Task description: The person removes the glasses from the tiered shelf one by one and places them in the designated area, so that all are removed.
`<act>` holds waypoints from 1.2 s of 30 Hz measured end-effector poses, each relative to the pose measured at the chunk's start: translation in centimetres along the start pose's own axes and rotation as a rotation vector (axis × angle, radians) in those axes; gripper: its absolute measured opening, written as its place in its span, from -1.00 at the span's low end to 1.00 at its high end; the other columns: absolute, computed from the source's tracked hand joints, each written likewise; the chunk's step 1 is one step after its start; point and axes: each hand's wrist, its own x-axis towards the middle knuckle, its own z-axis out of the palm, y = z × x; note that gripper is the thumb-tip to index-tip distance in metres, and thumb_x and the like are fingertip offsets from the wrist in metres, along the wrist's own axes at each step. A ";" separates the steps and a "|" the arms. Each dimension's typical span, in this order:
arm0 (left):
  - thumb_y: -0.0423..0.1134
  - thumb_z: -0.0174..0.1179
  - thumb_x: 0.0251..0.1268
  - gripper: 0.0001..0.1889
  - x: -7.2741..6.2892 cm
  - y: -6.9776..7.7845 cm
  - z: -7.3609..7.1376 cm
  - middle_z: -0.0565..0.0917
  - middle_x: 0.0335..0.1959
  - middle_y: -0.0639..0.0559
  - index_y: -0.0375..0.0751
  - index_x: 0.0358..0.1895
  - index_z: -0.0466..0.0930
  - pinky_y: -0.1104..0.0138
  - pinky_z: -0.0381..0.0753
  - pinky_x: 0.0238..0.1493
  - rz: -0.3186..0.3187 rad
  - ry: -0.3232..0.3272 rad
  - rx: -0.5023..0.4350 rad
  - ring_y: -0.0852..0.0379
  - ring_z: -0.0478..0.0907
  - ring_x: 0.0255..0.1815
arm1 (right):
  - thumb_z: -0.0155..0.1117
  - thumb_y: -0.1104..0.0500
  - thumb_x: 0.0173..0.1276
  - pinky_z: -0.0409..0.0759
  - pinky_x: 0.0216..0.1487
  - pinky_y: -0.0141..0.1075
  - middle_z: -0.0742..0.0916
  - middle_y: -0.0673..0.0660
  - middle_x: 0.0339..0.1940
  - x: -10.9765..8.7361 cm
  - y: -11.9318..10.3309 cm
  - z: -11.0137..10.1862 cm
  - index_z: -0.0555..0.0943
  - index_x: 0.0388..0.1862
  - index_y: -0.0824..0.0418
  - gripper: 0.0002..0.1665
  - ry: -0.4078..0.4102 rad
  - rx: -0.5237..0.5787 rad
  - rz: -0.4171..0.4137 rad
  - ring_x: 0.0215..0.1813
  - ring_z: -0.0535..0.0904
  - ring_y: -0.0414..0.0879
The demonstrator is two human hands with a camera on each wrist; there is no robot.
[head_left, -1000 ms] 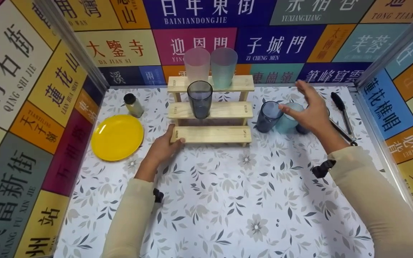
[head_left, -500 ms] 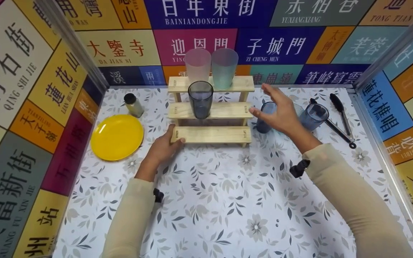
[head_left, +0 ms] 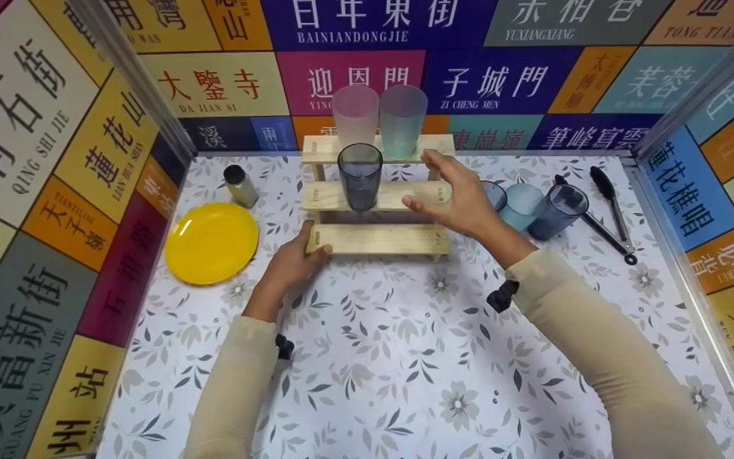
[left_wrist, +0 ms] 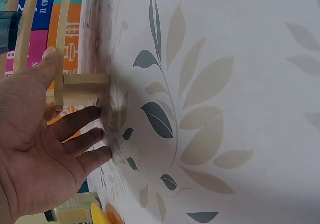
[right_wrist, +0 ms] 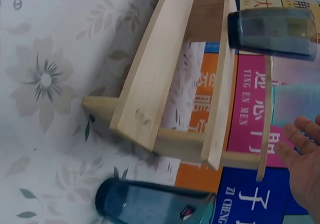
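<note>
A three-step wooden rack (head_left: 376,239) stands at the back of the table. My left hand (head_left: 290,261) holds the left end of its lowest step; in the left wrist view the thumb lies against the plank (left_wrist: 63,29). On the middle step stands a dark grey cup (head_left: 360,178). The top step bears a frosted pinkish cup (head_left: 354,115) and a frosted green cup (head_left: 402,124). My right hand (head_left: 462,197), fingers apart and holding nothing, hovers by the rack's right end, to the right of the grey cup.
Right of the rack stand a blue cup (head_left: 496,196) partly behind my hand, a teal cup (head_left: 524,207) and another blue cup (head_left: 558,210). Black tongs (head_left: 609,201) lie beyond them. At left are a yellow plate (head_left: 211,243) and a small black-capped bottle (head_left: 241,188).
My right hand has moved left from above the cups at the right to the rack, uncovering the teal cup and the rightmost blue cup. The left hand stays on the rack.
</note>
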 end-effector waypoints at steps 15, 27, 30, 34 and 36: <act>0.28 0.14 0.69 -0.05 -0.2 0.0 0.0 0.34 0.73 -0.34 -0.01 0.87 -0.11 -0.18 0.33 0.69 0.011 0.012 -0.022 -0.36 0.38 0.69 | 0.68 -0.24 0.30 0.52 0.64 0.00 0.66 0.25 0.55 2.4 -2.5 2.9 0.39 0.71 0.25 0.17 -0.078 0.048 -0.014 0.62 0.55 0.11; 0.32 0.14 0.67 -0.03 -0.1 -0.2 0.1 0.39 0.71 -0.32 0.03 0.87 -0.11 -0.18 0.38 0.66 0.010 0.008 -0.022 -0.35 0.44 0.66 | 0.67 -0.31 0.28 0.61 0.47 0.07 0.73 0.20 0.44 3.7 -3.4 4.9 0.44 0.69 0.13 0.14 -0.072 -0.013 -0.009 0.46 0.65 0.15; 0.33 0.14 0.67 -0.02 -0.1 -0.2 0.1 0.40 0.70 -0.34 0.02 0.87 -0.11 -0.18 0.39 0.65 0.008 0.010 -0.018 -0.36 0.45 0.64 | 0.67 -0.33 0.28 0.61 0.48 0.04 0.73 0.18 0.43 4.0 -3.4 5.3 0.44 0.69 0.13 0.15 -0.068 -0.029 0.005 0.45 0.66 0.13; 0.32 0.14 0.68 -0.03 -0.2 -0.2 0.1 0.40 0.70 -0.33 0.02 0.87 -0.12 -0.18 0.40 0.65 0.006 0.014 -0.025 -0.34 0.45 0.64 | 0.67 -0.35 0.28 0.64 0.42 0.02 0.73 0.14 0.42 4.4 -3.5 5.8 0.45 0.67 0.12 0.14 -0.059 -0.045 0.024 0.40 0.67 0.09; 0.31 0.14 0.68 -0.03 -0.2 -0.1 0.1 0.39 0.71 -0.32 0.02 0.87 -0.13 -0.18 0.39 0.65 0.005 0.015 -0.033 -0.33 0.44 0.65 | 0.67 -0.35 0.27 0.64 0.40 0.03 0.74 0.14 0.40 4.6 -3.7 6.0 0.45 0.66 0.12 0.14 -0.055 -0.043 0.033 0.38 0.67 0.09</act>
